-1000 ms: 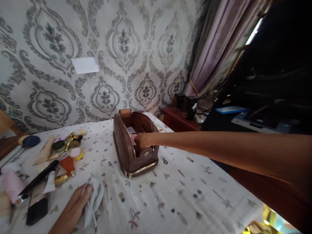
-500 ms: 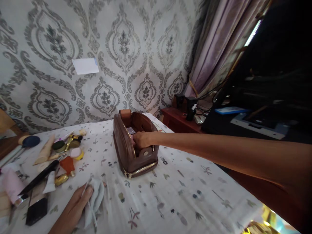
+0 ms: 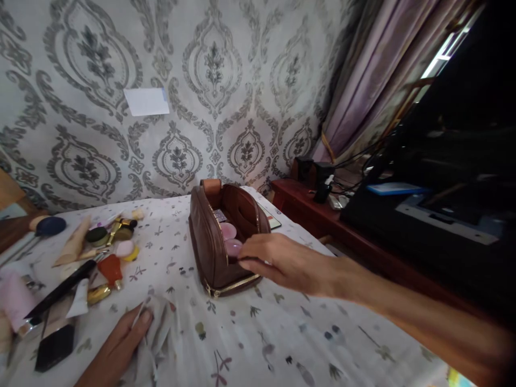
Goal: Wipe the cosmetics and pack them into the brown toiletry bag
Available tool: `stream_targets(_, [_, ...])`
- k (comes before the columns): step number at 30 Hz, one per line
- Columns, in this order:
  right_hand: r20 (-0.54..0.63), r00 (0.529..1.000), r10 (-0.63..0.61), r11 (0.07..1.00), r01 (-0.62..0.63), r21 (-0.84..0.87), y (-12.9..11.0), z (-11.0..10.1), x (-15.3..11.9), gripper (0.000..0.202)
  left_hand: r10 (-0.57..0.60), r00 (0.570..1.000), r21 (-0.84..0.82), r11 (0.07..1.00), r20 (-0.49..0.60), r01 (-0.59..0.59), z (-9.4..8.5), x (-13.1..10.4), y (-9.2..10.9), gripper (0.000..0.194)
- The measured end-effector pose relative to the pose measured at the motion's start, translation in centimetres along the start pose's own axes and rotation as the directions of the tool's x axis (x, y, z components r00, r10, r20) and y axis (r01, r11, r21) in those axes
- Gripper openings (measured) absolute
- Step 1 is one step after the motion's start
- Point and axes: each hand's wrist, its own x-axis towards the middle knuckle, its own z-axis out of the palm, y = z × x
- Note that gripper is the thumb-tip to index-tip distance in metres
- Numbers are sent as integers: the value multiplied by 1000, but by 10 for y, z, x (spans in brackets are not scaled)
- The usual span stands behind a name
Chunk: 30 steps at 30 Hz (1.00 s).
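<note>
A brown makeup bag (image 3: 207, 244) stands unzipped on the printed white cloth, its opening facing up and towards me. Inside lie two pink rounded pieces (image 3: 228, 231) and a glittery item (image 3: 220, 215). My right hand (image 3: 278, 258) is at the bag's near right rim, fingers stretched towards the lower pink piece and thumb a little apart; nothing shows held in it. Whether the fingertips touch the piece or the rim, I cannot tell. At lower left, my left hand (image 3: 121, 341) pinches a crumpled pale cloth (image 3: 155, 336) between thumb and fingers.
Several cosmetics lie left: a black cap (image 3: 56, 344), a white tube (image 3: 78, 298), an orange-red bottle (image 3: 109, 269), a pink tube (image 3: 16, 298), a dark-haired brush (image 3: 50, 226). Behind the bag is a patterned wall (image 3: 217, 91); a red wooden stand (image 3: 298, 201) is to the right.
My right hand has drawn back from deep inside the bag to its near right rim, uncovering the pink pieces. My left hand keeps its hold on the cloth. The view has shifted slightly.
</note>
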Motion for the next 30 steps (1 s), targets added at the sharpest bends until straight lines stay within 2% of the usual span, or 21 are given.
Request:
stream_targets(2, [-154,987,-56,998,54,-18,-1,19,-15,25,-56,998,25,998,39,55,-4,4,-5,53])
stream_targets(4, [-329,934,-138,989,116,-87,-2,39,-29,29,-101,992,34,995,76,98,-7,7,-8,55])
stream_targets(7, [-453,873,-181,978,113,-175,-4,67,-43,44,-97,989,10,995,111,96,-9,8,-8,54])
stream_targets(11, [-483,863,-150,981,70,-180,-5,90,-50,58,-72,990,-41,996,120,77,-8,6,-2,48])
stream_targets(15, [-514,849,-124,991,79,-107,-3,94,-48,58,-64,991,-38,997,118,69,-6,4,2,49])
stream_targets(18, [-567,818,-100,995,89,-48,-1,91,-44,54,-50,990,-41,998,134,56,-3,1,3,52])
stream_targets(22, [-643,764,-53,998,55,-17,-4,89,-40,46,-92,994,-70,993,58,96,2,-3,7,56])
stream_targets(24, [-682,730,-39,999,30,-26,-9,91,-38,46,-70,993,-123,989,91,81,4,-4,11,61])
stream_targets(27, [-734,676,-63,997,83,-10,-21,101,-33,49,-7,988,-236,971,151,43,4,-3,15,68])
stream_targets(30, [-718,690,-87,978,196,70,-36,121,-20,47,0,990,-397,916,141,56,4,-3,17,76])
